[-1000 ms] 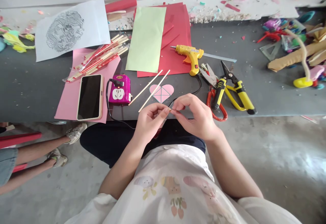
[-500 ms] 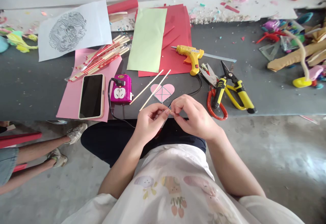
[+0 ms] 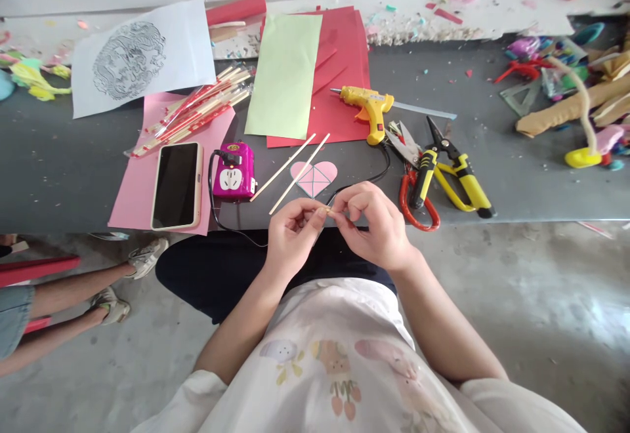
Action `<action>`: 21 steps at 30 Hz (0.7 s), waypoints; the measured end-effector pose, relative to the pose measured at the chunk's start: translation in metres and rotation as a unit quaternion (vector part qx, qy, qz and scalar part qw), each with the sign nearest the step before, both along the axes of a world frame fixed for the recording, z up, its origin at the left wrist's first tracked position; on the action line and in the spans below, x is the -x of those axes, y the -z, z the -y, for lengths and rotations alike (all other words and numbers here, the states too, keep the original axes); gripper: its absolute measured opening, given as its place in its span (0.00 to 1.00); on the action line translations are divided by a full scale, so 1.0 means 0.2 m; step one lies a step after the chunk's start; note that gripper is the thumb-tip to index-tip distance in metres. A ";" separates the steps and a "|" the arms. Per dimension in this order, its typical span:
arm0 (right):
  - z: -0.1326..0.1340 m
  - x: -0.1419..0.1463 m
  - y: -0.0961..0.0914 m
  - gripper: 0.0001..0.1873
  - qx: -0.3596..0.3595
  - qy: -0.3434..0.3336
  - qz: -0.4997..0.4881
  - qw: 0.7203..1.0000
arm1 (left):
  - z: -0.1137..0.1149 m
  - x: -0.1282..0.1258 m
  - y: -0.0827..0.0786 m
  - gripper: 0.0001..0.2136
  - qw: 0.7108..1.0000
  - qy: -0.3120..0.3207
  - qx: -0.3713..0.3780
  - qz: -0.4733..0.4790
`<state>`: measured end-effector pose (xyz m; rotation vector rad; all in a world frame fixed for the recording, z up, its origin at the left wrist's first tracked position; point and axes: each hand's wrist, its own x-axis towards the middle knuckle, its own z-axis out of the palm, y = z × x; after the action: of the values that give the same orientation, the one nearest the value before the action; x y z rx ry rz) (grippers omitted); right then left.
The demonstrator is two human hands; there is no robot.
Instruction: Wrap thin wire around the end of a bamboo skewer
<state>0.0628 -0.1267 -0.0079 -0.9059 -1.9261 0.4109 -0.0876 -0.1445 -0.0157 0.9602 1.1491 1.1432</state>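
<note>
piece [image 3: 328,210], tiny, pinched by left hand [image 3: 291,233] and right hand [image 3: 374,226]; probably light and fragile, best held gently at the ends.

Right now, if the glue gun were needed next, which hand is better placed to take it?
Probably the right hand: it is nearer the glue gun, whose handle points toward it; the left hand lies farther off. Both seem busy pinching a tiny yellowish piece, though.

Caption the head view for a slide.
Left hand and right hand pinch a tiny piece near a pink heart, two thin sticks and a yellow glue gun.
</note>
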 end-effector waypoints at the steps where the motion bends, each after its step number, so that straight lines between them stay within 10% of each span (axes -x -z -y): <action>1: 0.00 0.00 0.00 0.17 0.000 0.000 0.001 1.000 | 0.00 0.00 0.00 0.11 1.000 0.001 -0.001 -0.003; 21: 0.00 0.00 0.00 0.13 -0.006 -0.045 0.079 0.996 | 0.01 0.01 -0.01 0.11 0.999 0.018 -0.005 -0.048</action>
<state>0.0629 -0.1267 -0.0085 -0.8666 -2.1174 0.3905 -0.0888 -0.1463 -0.0143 1.0494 1.1992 1.0849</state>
